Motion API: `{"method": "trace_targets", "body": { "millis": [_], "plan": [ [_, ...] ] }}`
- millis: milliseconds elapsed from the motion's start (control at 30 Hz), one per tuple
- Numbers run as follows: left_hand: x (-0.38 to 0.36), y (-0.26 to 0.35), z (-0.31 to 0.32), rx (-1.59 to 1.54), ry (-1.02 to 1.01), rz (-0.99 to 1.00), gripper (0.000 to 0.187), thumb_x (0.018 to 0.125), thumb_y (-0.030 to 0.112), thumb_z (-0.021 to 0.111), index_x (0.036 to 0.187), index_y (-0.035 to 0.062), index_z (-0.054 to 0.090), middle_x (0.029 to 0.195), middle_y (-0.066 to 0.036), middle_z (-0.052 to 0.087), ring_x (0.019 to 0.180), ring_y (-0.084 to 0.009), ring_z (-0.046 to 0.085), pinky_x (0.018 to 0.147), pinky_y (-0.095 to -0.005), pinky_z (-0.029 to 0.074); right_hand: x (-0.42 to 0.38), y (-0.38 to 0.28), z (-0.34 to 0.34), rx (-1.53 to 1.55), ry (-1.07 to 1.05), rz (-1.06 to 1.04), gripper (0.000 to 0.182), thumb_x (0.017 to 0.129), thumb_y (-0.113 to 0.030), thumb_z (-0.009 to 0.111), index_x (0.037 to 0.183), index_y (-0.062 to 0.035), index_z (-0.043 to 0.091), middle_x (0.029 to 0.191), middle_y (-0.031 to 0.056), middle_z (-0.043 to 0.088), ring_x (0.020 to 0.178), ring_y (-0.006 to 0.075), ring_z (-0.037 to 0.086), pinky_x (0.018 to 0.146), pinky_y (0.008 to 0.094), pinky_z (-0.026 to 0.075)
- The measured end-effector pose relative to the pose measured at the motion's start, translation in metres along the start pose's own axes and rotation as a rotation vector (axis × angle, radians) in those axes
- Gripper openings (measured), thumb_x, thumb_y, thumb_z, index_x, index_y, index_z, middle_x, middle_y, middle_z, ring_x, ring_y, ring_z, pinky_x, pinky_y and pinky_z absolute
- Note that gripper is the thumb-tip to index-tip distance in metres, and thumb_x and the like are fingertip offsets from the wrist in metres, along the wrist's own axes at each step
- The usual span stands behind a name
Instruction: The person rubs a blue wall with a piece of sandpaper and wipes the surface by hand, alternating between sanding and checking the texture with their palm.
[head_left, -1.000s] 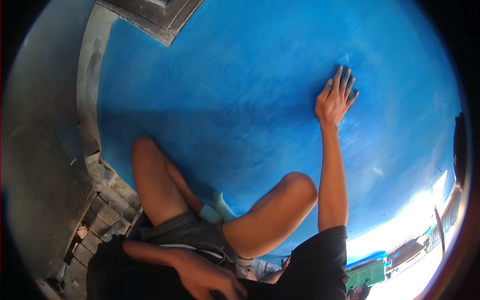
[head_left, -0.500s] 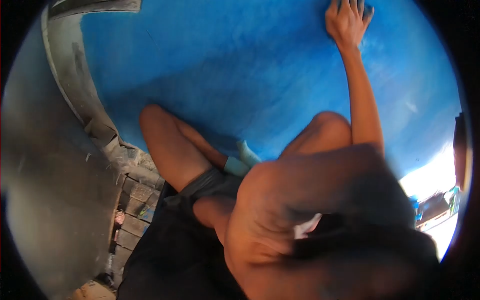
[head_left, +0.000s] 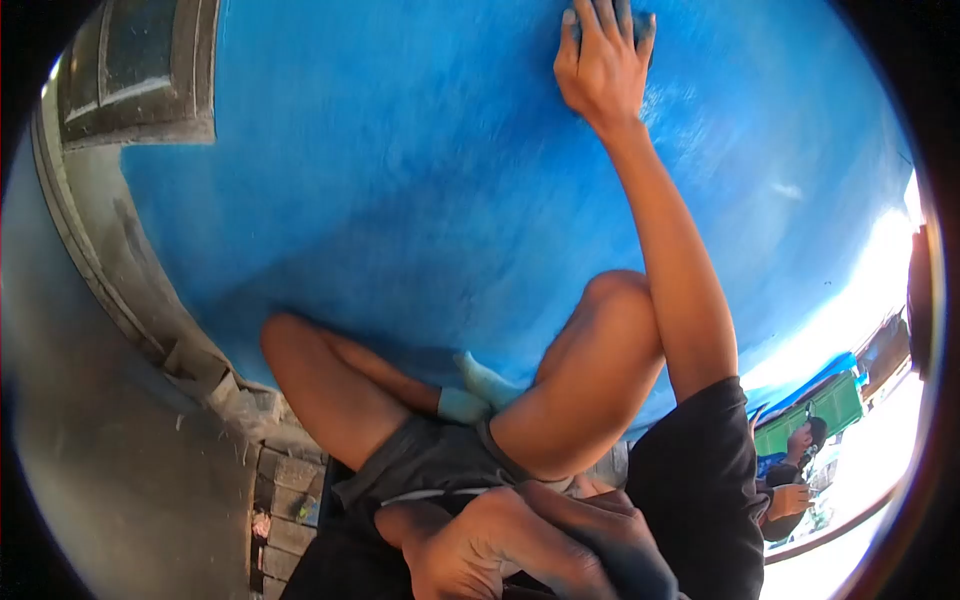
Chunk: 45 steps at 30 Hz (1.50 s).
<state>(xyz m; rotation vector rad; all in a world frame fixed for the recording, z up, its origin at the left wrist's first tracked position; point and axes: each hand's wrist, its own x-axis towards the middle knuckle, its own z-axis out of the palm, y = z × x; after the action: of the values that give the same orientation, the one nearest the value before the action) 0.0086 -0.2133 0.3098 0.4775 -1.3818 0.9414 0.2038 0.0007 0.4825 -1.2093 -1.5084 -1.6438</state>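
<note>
Head camera view: the right hand [head_left: 604,68], fingers spread, lies against the blue wall [head_left: 400,150] beyond bent knees [head_left: 618,300]; the left hand [head_left: 535,545] curls near dark shorts [head_left: 435,455], its grip unclear.

A broad, smooth blue wall [head_left: 400,150] bordered a brown-framed rectangular window [head_left: 140,70] at its upper left; grey blocks [head_left: 290,505] lay below, bright daylight [head_left: 885,480] right.
</note>
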Motion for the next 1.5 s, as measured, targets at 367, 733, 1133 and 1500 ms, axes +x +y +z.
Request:
{"method": "trace_targets", "body": {
  "millis": [367,733,1133,1500],
  "plan": [
    [-0.008,0.041,-0.001,0.369,-0.187,-0.075,0.033,0.1,0.025,0.059,0.102,-0.0076,0.062,0.091,-0.022,0.066,0.08,-0.0294,0.068,0.072,-0.0411,0.054,-0.006,0.005,0.013,0.004,0.167,-0.068,0.045,0.103,-0.02,0.042,0.145,-0.0044,0.047,0.15,0.0135,0.047,0.142,0.0347,0.04,0.118,0.0538,0.023],
    [-0.171,0.092,-0.163,1.401,0.794,-1.165,0.036,0.095,0.03,0.068,0.112,-0.002,0.066,0.102,-0.013,0.07,0.097,-0.0213,0.067,0.084,-0.0313,0.052,-0.049,-0.025,0.002,0.099,-0.212,-0.365,0.052,0.098,-0.026,0.049,0.15,-0.0193,0.044,0.156,0.01,0.039,0.143,0.0316,0.037,0.117,0.0594,0.02],
    [-0.23,0.108,-0.18,1.549,0.075,-2.025,0.083,0.091,0.064,0.055,0.146,0.0034,0.041,0.134,-0.028,0.057,0.126,-0.0419,0.054,0.103,-0.0465,0.044,-0.028,-0.017,0.009,0.083,-0.18,-0.261,0.053,0.098,-0.026,0.051,0.15,-0.0204,0.044,0.158,0.0108,0.037,0.145,0.0308,0.035,0.118,0.0575,0.021],
    [-0.246,0.11,-0.191,1.58,0.043,-1.96,0.076,0.093,0.061,0.054,0.141,0.0028,0.046,0.13,-0.027,0.06,0.123,-0.0414,0.057,0.101,-0.0457,0.046,-0.038,-0.021,-0.002,0.001,-0.159,-0.075,0.052,0.101,-0.028,0.046,0.153,-0.0244,0.039,0.16,0.0064,0.032,0.147,0.028,0.032,0.121,0.058,0.017]
  ]
}}
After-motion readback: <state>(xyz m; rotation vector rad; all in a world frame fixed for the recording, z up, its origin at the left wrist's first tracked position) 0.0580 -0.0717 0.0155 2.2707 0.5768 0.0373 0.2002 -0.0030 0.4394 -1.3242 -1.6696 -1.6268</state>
